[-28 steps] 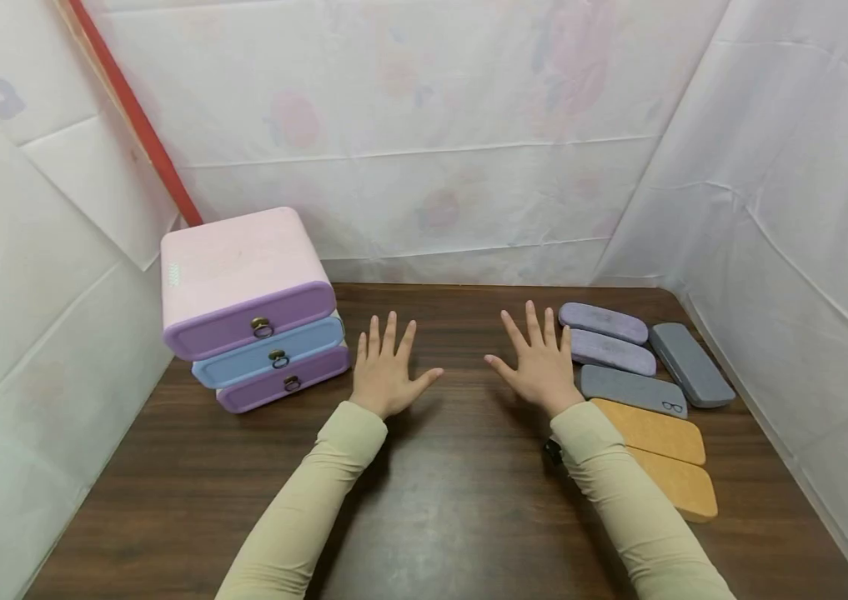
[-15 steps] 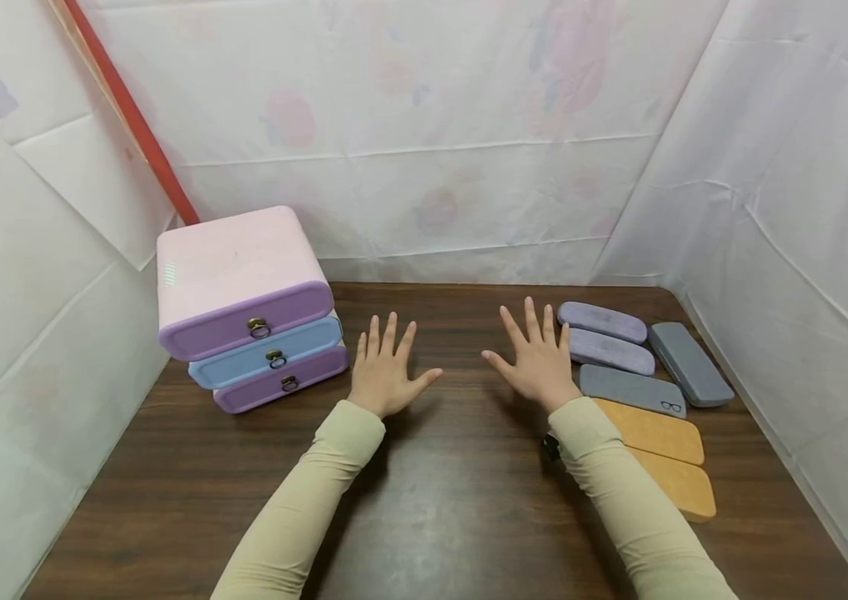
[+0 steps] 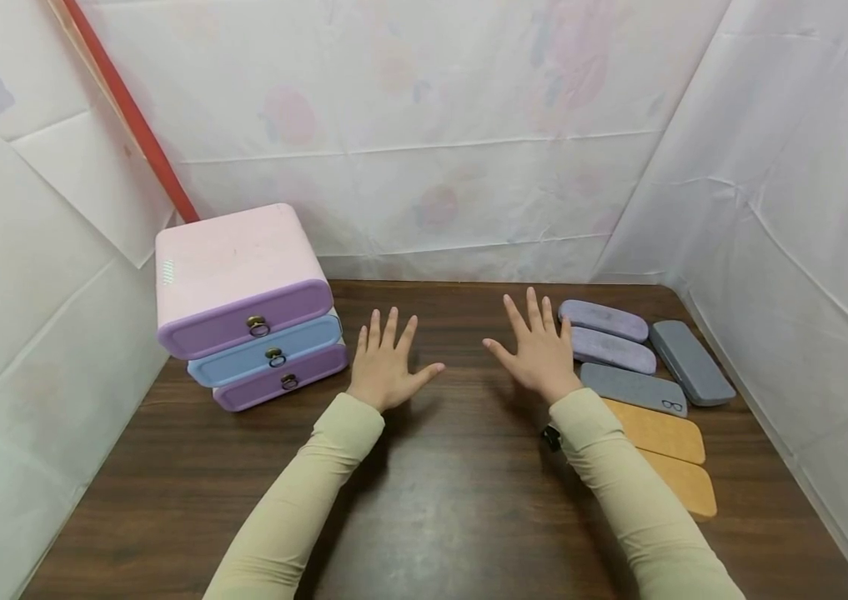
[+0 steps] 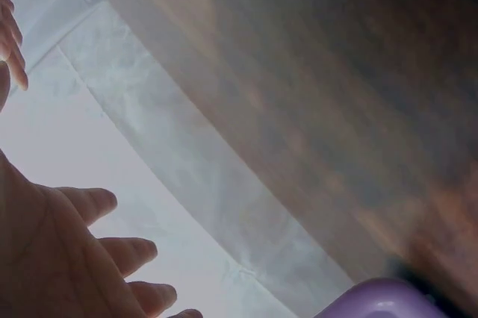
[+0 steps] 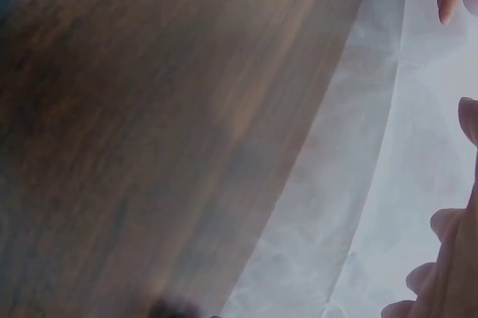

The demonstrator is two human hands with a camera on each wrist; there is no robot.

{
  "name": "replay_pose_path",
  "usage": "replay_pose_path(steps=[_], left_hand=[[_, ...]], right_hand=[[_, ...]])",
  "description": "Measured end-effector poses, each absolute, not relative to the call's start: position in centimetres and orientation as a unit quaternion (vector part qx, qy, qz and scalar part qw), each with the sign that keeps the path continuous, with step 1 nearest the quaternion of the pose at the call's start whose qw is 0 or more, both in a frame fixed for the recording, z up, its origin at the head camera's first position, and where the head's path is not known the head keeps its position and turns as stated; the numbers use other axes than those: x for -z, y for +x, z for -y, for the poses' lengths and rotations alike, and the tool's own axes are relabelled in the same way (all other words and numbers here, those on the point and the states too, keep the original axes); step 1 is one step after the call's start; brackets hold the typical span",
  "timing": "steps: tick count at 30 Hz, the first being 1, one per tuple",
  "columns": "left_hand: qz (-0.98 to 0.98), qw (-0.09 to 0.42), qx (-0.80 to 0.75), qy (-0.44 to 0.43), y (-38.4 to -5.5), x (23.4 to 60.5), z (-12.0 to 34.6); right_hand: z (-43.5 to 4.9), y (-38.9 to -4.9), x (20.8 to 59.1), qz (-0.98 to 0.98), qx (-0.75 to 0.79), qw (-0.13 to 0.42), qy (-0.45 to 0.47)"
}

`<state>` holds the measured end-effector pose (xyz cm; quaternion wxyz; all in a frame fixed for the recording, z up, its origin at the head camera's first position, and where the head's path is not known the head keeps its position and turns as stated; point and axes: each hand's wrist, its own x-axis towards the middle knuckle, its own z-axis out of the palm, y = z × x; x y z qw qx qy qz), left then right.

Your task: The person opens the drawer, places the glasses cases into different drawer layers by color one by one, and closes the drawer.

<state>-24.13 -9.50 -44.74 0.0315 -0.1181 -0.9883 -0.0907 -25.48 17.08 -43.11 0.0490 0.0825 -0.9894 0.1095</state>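
My left hand is held above the table with fingers spread, holding nothing. It is nearest to a small drawer cabinet with a pink top, whose purple and blue drawer fronts carry ring pulls. Also spread and holding nothing, my right hand hovers just left of several glasses cases. Two are purple, the back one and the front one. A grey case bears a small glasses print, and another grey case lies slanted beside it. The right sleeve partly hides two orange cases, one behind the other.
The dark wooden table is bordered by white sheeting at the back and both sides. A red strip runs down the back left corner, behind the cabinet. In the left wrist view, part of a purple surface shows at the bottom edge.
My right hand has shifted very slightly forward. The left hand stays nearly still, and the cabinet and cases have not moved apart from a small shift of the head view.
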Motion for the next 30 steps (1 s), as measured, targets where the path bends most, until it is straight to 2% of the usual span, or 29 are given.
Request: replay_pose_path(steps=[6, 9, 12, 15, 18, 21, 26, 30], left_hand=[[0.987, 0.044, 0.092, -0.127, -24.5, 43.4, 9.4], [0.985, 0.053, 0.092, -0.134, -24.6, 42.3, 9.4], [0.983, 0.067, 0.096, -0.14, -24.6, 40.9, 9.3], [0.978, 0.09, 0.117, -0.146, -24.6, 39.5, 9.3], [0.967, 0.131, 0.154, -0.153, -24.5, 38.1, 9.4], [0.948, 0.176, 0.211, -0.157, -24.2, 37.0, 9.6], [0.907, 0.259, 0.294, -0.157, -23.6, 35.3, 10.5], [0.876, 0.315, 0.335, -0.146, -22.9, 33.9, 11.8]], right_hand=[[-17.0, -25.8, 42.0, 0.987, -0.119, 0.068, 0.082], [-16.9, -26.0, 41.2, 0.983, -0.128, 0.094, 0.088], [-16.8, -26.4, 40.4, 0.974, -0.136, 0.148, 0.103], [-16.6, -26.8, 39.4, 0.954, -0.147, 0.228, 0.128], [-16.2, -27.2, 38.2, 0.927, -0.157, 0.303, 0.156], [-15.6, -27.4, 36.9, 0.904, -0.175, 0.35, 0.174], [-14.1, -27.8, 35.0, 0.879, -0.21, 0.382, 0.193], [-12.7, -28.0, 33.6, 0.869, -0.252, 0.373, 0.207]])
